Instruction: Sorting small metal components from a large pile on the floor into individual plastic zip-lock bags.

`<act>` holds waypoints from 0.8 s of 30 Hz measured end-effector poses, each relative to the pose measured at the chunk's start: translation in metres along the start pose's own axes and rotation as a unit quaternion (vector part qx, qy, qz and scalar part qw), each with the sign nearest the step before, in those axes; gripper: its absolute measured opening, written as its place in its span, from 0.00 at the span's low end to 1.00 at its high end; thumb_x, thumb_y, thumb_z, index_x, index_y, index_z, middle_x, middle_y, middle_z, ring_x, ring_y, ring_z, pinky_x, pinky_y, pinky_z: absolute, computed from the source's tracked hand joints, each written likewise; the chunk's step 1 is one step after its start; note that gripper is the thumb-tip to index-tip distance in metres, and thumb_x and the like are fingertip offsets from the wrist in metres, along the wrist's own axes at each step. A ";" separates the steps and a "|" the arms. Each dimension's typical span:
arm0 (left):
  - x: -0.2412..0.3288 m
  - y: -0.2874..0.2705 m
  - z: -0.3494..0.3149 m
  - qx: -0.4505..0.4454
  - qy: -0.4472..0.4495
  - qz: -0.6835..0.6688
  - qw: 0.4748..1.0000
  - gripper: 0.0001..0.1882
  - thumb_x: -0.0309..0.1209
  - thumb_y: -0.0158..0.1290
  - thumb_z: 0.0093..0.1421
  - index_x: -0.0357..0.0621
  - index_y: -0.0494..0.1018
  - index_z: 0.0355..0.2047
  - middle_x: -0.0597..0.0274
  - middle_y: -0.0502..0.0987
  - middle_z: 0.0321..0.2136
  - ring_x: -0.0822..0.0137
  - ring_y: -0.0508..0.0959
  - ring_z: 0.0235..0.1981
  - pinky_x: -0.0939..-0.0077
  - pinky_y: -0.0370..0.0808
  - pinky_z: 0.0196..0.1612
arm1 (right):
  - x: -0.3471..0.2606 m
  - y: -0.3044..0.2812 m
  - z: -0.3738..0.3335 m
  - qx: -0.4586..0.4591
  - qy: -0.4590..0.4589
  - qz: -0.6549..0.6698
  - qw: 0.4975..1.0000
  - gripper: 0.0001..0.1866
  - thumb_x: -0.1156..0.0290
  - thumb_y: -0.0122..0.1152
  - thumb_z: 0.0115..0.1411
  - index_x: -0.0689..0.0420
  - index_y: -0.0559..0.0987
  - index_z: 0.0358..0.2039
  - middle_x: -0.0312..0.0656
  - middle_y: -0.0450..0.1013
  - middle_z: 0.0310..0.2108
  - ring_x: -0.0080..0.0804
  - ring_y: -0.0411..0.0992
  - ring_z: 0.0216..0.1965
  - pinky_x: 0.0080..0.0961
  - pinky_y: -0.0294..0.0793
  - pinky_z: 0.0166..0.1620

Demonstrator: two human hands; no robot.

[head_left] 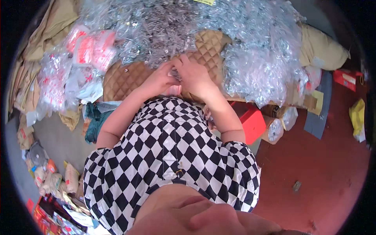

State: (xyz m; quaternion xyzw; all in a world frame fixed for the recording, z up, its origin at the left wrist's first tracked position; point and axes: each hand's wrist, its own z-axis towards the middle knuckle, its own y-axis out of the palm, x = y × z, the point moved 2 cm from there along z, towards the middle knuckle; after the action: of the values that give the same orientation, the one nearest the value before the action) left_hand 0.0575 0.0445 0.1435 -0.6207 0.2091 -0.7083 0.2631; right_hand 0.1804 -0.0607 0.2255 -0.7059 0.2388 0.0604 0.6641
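Note:
My left hand (159, 79) and my right hand (192, 75) meet over a brown quilted mat (126, 81) close in front of my body. Between their closed fingers is a small, shiny, clear plastic packet (174, 73); what it contains is too small to make out. Just below it, near the mat's front edge, lies a pink-and-white item (173, 91), partly hidden by my hands. Beyond my fingertips rises a pile of silvery clear packets (166, 37) with small round metallic spots.
More clear plastic packets (258, 58) cover the right side, and red-printed bags (92, 49) lie on the left. A stuffed beige sack (323, 47) sits at the far right. Below the table edge stands a red bin (252, 123). Parcels (71, 178) litter the lower left.

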 end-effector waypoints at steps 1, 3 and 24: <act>0.008 -0.003 0.002 0.016 0.006 -0.001 1.000 0.11 0.30 0.58 0.50 0.52 0.84 0.34 0.50 0.69 0.54 0.47 0.64 0.59 0.55 0.62 0.61 | 0.002 -0.005 -0.005 0.001 0.009 -0.001 1.000 0.21 0.72 0.63 0.49 0.54 0.72 0.46 0.46 0.69 0.44 0.48 0.73 0.43 0.38 0.75 0.40; 0.018 -0.004 0.009 -0.008 0.029 -0.026 0.999 0.11 0.30 0.58 0.50 0.53 0.84 0.34 0.50 0.69 0.54 0.48 0.64 0.59 0.55 0.61 0.62 | 0.007 -0.015 -0.016 0.025 -0.046 0.066 0.996 0.23 0.73 0.64 0.48 0.55 0.70 0.46 0.46 0.66 0.44 0.47 0.70 0.48 0.38 0.74 0.43; -0.049 0.024 -0.022 -0.029 -0.029 0.196 0.980 0.22 0.29 0.54 0.58 0.42 0.70 0.54 0.54 0.72 0.50 0.52 0.72 0.52 0.63 0.72 0.52 | 0.179 0.002 -0.144 0.203 0.251 0.090 0.942 0.08 0.69 0.62 0.57 0.53 0.84 0.37 0.44 0.80 0.33 0.43 0.77 0.38 0.35 0.74 0.41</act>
State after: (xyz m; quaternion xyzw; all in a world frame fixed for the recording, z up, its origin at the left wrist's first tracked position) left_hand 0.0431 0.0562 0.0873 -0.5954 0.3396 -0.6186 0.3841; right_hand 0.3035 -0.2461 0.1673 -0.5238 0.4674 -0.1096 0.7036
